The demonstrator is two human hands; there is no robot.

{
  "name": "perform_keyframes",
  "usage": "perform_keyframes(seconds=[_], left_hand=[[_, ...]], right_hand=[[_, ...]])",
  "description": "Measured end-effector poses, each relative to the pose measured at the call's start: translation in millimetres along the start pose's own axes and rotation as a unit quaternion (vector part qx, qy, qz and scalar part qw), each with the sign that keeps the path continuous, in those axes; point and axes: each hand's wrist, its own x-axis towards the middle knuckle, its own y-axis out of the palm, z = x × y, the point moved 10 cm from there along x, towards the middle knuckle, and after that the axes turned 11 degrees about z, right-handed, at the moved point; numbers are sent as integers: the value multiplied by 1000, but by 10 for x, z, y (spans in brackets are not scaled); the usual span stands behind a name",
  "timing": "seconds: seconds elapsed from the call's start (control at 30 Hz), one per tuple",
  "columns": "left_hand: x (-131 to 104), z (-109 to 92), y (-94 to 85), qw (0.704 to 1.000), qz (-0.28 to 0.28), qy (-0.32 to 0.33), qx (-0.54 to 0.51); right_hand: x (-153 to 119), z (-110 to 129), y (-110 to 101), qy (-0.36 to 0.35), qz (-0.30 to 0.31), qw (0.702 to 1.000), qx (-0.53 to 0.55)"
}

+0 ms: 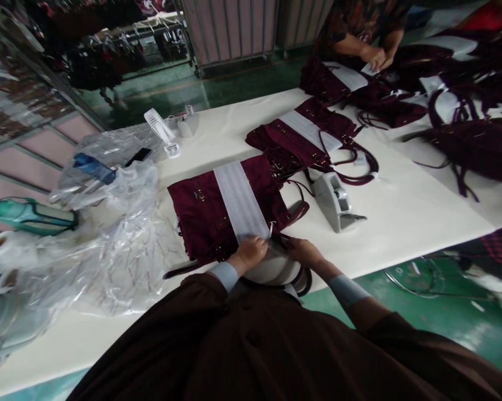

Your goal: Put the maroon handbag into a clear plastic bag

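Note:
A folded dark-red garment (200, 214) with gold studs lies on the white table (401, 211) in front of me. A white foam band (240, 200) runs across its middle. My left hand (247, 253) pinches the near end of that band at the garment's near edge. My right hand (304, 252) sits just to the right, fingers closed on the dark straps and white wrapping at the table's edge. A grey tape dispenser (334, 201) stands to the right of the garment.
A second banded dark-red garment (305, 133) lies further back. Clear plastic bags (121, 239) pile at the left, with a white hanger (161, 128) behind. Another person's hands (374, 55) work on more garments at the far right. Green floor lies beyond the table's edge.

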Motion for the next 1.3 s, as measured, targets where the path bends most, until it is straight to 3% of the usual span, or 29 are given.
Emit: perform_keyframes(seconds=[0.17, 0.27, 0.4, 0.5, 0.6, 0.7, 0.8, 0.87, 0.97, 1.03, 1.1, 1.17, 1.3], left_hand=[[-277, 271, -179, 991, -67, -56, -99], [-363, 465, -273, 943, -112, -91, -299], [-249, 603, -175, 835, -55, -117, -535], [-105, 656, -136, 764, -11, -115, -635], [49, 683, -183, 752, 8, -93, -653], [198, 641, -215, 744, 21, -70, -664], [306, 662, -240, 754, 0, -84, -651], [307, 777, -269, 774, -44, -123, -620], [144, 1004, -339, 795, -135, -185, -562], [-8, 1045, -411, 843, -173, -191, -472], [-122, 944, -425, 911, -166, -174, -334], [-200, 804, -341, 957, -138, -162, -198], [-274, 705, -140, 974, -121, -167, -90]], right_hand=[[-109, 1, -123, -74, -65, 983, 156], [-218, 224, -283, -158, -90, 952, 246], [-258, 672, -474, -246, 26, 891, 380], [-236, 975, -665, -293, 129, 840, 438], [-135, 1149, -784, -308, 191, 818, 447], [-18, 1250, -814, -312, 213, 806, 456], [96, 1267, -830, -291, 195, 815, 461], [198, 1206, -916, -267, 146, 830, 468], [406, 1000, -1199, -227, 11, 849, 477], [572, 839, -1393, -190, -83, 870, 448], [781, 738, -1496, -144, -132, 905, 377], [1027, 699, -1510, -109, -140, 936, 306], [1465, 702, -1441, -84, -128, 961, 229]])
